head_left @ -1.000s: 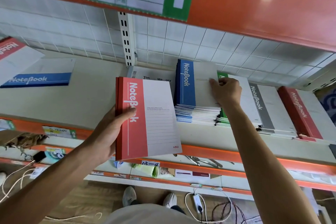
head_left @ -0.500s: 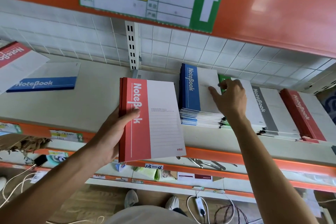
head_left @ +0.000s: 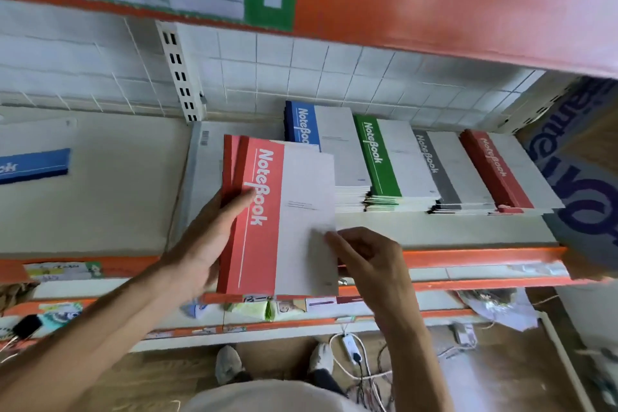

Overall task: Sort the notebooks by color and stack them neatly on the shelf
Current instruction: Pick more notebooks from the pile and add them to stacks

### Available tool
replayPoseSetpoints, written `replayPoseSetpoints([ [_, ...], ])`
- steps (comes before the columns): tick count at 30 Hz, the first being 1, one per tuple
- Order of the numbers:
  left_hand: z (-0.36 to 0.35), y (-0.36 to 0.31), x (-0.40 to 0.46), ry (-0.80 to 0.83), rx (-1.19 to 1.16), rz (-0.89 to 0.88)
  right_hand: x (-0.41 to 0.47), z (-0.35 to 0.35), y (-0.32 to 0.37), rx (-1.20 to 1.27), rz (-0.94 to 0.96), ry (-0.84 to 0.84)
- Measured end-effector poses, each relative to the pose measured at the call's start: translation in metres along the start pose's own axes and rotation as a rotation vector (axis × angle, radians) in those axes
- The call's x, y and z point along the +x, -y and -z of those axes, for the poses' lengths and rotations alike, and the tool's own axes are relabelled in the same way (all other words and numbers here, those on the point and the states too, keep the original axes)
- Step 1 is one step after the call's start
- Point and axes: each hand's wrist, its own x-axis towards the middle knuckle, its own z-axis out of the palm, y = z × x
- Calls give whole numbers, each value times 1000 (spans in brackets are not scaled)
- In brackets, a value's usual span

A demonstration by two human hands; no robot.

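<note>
- In front of the shelf (head_left: 100, 197): the left hand (head_left: 200, 244) grips two red notebooks (head_left: 264, 217) at the spine edge, thumb across the cover, holding them above the shelf's front lip.
- Right hand (head_left: 368, 261): fingers curled, pinching the white lower right part of the top cover.
- On the shelf behind, side by side: a blue stack (head_left: 321, 144), a green stack (head_left: 384, 160), a grey stack (head_left: 441, 170), a red stack (head_left: 501, 170).
- Far left: a lone blue notebook (head_left: 33, 165), lying flat, well apart from the stacks.
</note>
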Motion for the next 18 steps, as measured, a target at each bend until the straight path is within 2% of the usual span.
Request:
replayPoseSetpoints([
  [3, -34, -1, 2, -4, -67, 61, -8, 30, -9, -6, 0, -11],
  [11, -148, 12, 10, 50, -68, 66, 6, 133, -31, 290, -124, 67],
  [15, -206, 17, 24, -3, -58, 15, 26, 204, -50, 315, -142, 16],
  [18, -241, 19, 34, -33, -58, -35, 44, 253, -67, 436, -103, -60],
])
